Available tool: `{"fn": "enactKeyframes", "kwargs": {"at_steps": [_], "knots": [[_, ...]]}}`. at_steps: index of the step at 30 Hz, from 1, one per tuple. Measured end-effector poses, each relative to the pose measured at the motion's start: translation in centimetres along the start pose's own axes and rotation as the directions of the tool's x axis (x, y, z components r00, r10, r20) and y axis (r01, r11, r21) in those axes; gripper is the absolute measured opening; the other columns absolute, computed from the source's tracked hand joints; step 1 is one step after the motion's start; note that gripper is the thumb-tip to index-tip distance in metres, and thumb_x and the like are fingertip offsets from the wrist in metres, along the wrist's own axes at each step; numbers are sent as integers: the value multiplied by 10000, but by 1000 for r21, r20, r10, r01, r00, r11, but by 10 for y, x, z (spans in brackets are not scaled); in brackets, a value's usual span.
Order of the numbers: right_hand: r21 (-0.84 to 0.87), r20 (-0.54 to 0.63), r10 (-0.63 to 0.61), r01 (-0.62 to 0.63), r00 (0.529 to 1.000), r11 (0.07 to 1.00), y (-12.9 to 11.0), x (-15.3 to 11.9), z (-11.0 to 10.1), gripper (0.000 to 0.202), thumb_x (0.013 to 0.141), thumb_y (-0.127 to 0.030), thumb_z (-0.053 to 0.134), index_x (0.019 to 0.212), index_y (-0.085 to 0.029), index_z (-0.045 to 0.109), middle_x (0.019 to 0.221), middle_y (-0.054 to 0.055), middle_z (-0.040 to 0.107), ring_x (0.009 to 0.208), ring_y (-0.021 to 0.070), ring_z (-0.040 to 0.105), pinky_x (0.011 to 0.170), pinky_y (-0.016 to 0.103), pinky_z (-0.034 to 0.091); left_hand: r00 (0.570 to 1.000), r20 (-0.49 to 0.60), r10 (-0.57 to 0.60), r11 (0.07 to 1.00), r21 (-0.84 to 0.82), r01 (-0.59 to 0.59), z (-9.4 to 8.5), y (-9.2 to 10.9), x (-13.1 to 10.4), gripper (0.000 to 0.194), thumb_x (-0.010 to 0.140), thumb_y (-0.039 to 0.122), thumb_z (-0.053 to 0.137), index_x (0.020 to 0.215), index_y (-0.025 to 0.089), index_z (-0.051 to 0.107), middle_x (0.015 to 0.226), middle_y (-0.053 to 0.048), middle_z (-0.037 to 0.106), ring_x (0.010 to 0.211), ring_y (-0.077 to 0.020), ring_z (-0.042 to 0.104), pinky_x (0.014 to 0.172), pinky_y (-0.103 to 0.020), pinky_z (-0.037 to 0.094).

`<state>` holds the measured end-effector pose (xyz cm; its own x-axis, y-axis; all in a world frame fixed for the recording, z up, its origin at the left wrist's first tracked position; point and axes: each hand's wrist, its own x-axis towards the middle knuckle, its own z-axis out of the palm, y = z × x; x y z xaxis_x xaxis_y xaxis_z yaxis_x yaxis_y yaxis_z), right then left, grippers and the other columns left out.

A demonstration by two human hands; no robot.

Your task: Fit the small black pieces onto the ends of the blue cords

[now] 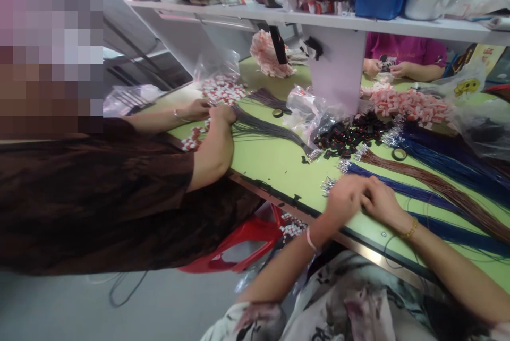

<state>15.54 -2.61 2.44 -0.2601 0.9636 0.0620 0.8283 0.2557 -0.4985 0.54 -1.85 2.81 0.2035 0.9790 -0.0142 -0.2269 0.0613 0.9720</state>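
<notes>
My left hand [347, 196] and my right hand [381, 202] meet over the table's near edge, fingers bent and pinched together. Whatever they hold between them is hidden and slightly blurred. Right behind them lies a bundle of blue wires [414, 190] with metal terminals at its end. Beyond it is a bundle of brown wires [430, 175], also with terminals. Farther back sits a heap of small black connector housings [348, 136]. A thin dark loose wire [388, 256] hangs by my right wrist over the edge.
At left a co-worker's hands [217, 111] work beside grey wires [271, 127] and red-and-white connectors [223, 90]. Another person's hands [384, 67] are across the table. Pink connectors [410, 102], a tape roll [399, 154] and an overhead shelf [247, 11] stand beyond; a red stool [239, 240] is below.
</notes>
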Motion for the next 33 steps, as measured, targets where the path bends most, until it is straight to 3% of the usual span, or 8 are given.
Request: {"fn": "enactKeyframes", "kwargs": {"at_steps": [2, 5, 11, 15, 18, 23, 27, 33], "knots": [[5, 18, -12, 12, 1000, 1000, 6, 2, 2, 73, 849, -246, 518, 825, -191, 561, 797, 28, 555, 708, 148, 499, 644, 251, 334, 991, -90, 101, 950, 303, -70, -31, 5, 42, 203, 794, 218, 568, 964, 219, 680, 949, -103, 642, 1020, -261, 531, 911, -386, 409], [62, 41, -44, 41, 998, 997, 10, 4, 4, 136, 874, -212, 461, 752, -192, 518, 740, 13, 559, 690, 141, 506, 650, 246, 337, 966, -109, 236, 597, 801, -55, -60, 0, 86, 244, 817, 140, 477, 970, 153, 667, 965, -128, 608, 973, -260, 526, 903, -389, 380], [10, 34, -6, 6, 999, 1000, 4, 3, 1, 95, 885, -273, 473, 851, -194, 515, 793, 21, 585, 677, 141, 509, 633, 246, 327, 970, -101, 222, 258, 965, 42, -67, -14, 96, 188, 820, 149, 488, 956, 166, 616, 923, -122, 581, 882, -254, 526, 757, -350, 395], [16, 46, -29, 29, 999, 999, 3, 5, -1, 148, 892, -240, 437, 765, -196, 498, 760, 18, 574, 686, 141, 505, 643, 243, 326, 961, -107, 253, 344, 939, 14, -71, -10, 85, 234, 772, 105, 536, 984, 178, 603, 954, -106, 567, 892, -234, 519, 780, -350, 399], [37, 0, -37, 37, 999, 999, 7, 5, -4, 181, 911, -240, 394, 756, -198, 477, 754, 21, 575, 665, 139, 495, 633, 244, 326, 938, -157, 308, 587, 807, -58, -77, -4, 77, 303, 765, 116, 559, 1057, 184, 606, 979, -88, 565, 878, -200, 522, 826, -350, 410], [89, -12, -9, 10, 1000, 996, 9, 5, -12, 145, 898, -262, 405, 777, -202, 459, 688, 2, 553, 604, 135, 473, 593, 247, 317, 974, -219, 53, 992, 123, -26, -81, 8, 58, 324, 701, 175, 657, 1020, 180, 601, 836, -18, 581, 703, -113, 544, 709, -274, 460], [349, -17, -5, 11, 1000, 937, -2, 15, -11, 129, 869, -296, 456, 791, -199, 491, 654, -25, 539, 576, 118, 464, 567, 229, 344, 985, -105, -134, 965, -240, 106, -72, 15, 41, 329, 681, 230, 721, 980, 169, 596, 848, -32, 622, 768, -120, 606, 685, -233, 479], [596, -69, -14, 53, 998, 801, -34, 37, -13, 153, 831, -323, 508, 783, -181, 541, 662, -27, 530, 580, 99, 451, 550, 209, 365, 983, -48, -177, 906, -398, 143, -56, 11, 23, 351, 673, 214, 745, 982, 164, 586, 759, 2, 604, 729, -99, 601, 676, -205, 495]]}}
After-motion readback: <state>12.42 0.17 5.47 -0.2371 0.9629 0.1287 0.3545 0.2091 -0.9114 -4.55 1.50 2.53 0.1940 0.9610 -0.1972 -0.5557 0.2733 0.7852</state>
